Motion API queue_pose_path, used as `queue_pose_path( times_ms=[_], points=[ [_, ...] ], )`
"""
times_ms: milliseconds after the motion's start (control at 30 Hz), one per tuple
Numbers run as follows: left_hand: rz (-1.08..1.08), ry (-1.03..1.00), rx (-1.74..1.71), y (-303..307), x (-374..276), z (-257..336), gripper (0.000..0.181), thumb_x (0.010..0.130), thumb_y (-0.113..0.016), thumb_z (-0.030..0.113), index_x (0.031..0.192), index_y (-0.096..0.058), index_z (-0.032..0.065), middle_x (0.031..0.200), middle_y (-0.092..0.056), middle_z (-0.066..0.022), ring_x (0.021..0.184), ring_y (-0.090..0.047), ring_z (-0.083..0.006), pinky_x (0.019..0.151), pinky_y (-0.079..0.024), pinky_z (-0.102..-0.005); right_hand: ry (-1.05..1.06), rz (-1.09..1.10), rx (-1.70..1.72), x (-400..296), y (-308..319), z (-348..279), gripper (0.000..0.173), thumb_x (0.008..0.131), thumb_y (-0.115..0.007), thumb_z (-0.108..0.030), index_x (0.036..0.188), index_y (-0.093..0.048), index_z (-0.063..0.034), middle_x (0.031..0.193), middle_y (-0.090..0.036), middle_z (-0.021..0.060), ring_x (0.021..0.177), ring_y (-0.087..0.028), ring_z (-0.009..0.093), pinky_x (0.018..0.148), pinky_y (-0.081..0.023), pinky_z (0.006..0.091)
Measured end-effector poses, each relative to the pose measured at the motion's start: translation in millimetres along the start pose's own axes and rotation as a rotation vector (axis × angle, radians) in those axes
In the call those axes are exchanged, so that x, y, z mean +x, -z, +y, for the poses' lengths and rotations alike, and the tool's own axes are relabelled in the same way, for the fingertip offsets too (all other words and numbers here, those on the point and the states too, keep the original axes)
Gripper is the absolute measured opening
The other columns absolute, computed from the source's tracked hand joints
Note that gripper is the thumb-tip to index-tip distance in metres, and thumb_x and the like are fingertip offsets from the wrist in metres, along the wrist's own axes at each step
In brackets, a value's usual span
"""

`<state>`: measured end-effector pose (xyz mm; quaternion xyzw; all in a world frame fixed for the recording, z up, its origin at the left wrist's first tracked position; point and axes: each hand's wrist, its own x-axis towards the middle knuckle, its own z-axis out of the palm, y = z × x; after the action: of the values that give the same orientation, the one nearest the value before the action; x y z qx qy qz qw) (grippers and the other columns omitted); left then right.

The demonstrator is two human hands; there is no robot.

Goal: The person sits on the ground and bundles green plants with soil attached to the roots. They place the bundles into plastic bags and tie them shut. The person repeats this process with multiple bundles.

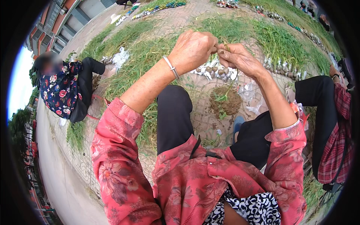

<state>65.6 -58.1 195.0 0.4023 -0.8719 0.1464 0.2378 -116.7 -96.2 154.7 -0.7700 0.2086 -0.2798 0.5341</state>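
Observation:
My left hand (194,47), with a metal bangle at the wrist, is raised with curled fingers. Its fingertips meet those of my right hand (239,57); what lies between them is hidden. A thin green plant stem (236,74) passes through my right hand, which grips it. Its leafy end (223,97) hangs down over a heap of moist brown soil (234,105) on the paving between my feet. Just beyond my hands lies a row of seedlings with soil balls (215,72) partly wrapped in white plastic.
Thin clear plastic (249,92) lies right of the soil. Seedling bundles (284,42) and cut grass (126,67) cover much of the paving. One person in a floral top (60,90) sits at left; another in a plaid shirt (334,152) sits close at right. White plastic (121,58) lies at left.

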Motion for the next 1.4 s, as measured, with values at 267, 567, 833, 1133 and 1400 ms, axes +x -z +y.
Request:
queue_pose_path(
  times_ms=[267, 567, 833, 1133, 1400],
  points=[
    [0.041, 0.369, -0.495, -12, -12, -11, 0.008, 0.073, -0.061, 0.006, 0.077, -0.061, -0.0001, 0.054, -0.053, -0.0055, 0.047, -0.044, -0.0074, 0.045, -0.037, -0.0241, -0.13, 0.032, 0.107, -1, 0, 7, 0.028, 0.089, -0.048, -0.028, 0.085, -0.058, -0.0024, 0.056, -0.044, -0.005, 0.048, -0.034, 0.003, 0.043, -0.028, 0.0196],
    [-0.075, 0.394, -0.747, -13, -13, 10, 0.01, 0.077, -0.057, 0.007, 0.079, -0.061, -0.0019, 0.056, -0.055, -0.0038, 0.052, -0.051, -0.0079, 0.046, -0.04, -0.0252, -0.217, -0.123, -0.045, 3, -17, 7, 0.032, 0.083, -0.056, -0.033, 0.083, -0.062, -0.002, 0.056, -0.046, -0.0032, 0.052, -0.038, 0.004, 0.046, -0.03, 0.0196],
    [-0.141, 0.507, -1.212, -14, -16, 18, 0.014, 0.079, -0.058, 0.006, 0.088, -0.062, -0.0031, 0.066, -0.058, -0.0023, 0.057, -0.053, -0.0058, 0.051, -0.041, -0.0175, -0.279, -0.038, -0.083, 5, -8, 25, 0.02, 0.072, -0.057, -0.02, 0.071, -0.06, -0.001, 0.048, -0.04, -0.0031, 0.042, -0.031, 0.006, 0.038, -0.024, 0.0252],
    [0.241, 0.587, -1.008, -19, -6, 10, 0.01, 0.079, -0.061, 0.008, 0.082, -0.064, -0.0005, 0.064, -0.059, -0.0014, 0.049, -0.045, -0.0033, 0.042, -0.036, -0.0169, -0.028, 0.058, 0.117, 1, -4, 11, 0.027, 0.086, -0.051, -0.033, 0.083, -0.057, -0.0062, 0.054, -0.038, -0.0083, 0.045, -0.028, 0.0, 0.041, -0.02, 0.0169],
    [0.456, 0.344, -0.919, -72, 5, 38, 0.036, 0.071, -0.07, 0.019, 0.1, -0.059, 0.0002, 0.075, -0.064, -0.0063, 0.067, -0.056, -0.0106, 0.063, -0.046, -0.0253, 0.151, 0.164, 0.576, 11, 6, -40, 0.02, 0.091, -0.042, -0.022, 0.082, -0.049, -0.0056, 0.05, -0.024, -0.0078, 0.04, -0.019, 0.003, 0.037, -0.017, 0.0195]
  ],
)
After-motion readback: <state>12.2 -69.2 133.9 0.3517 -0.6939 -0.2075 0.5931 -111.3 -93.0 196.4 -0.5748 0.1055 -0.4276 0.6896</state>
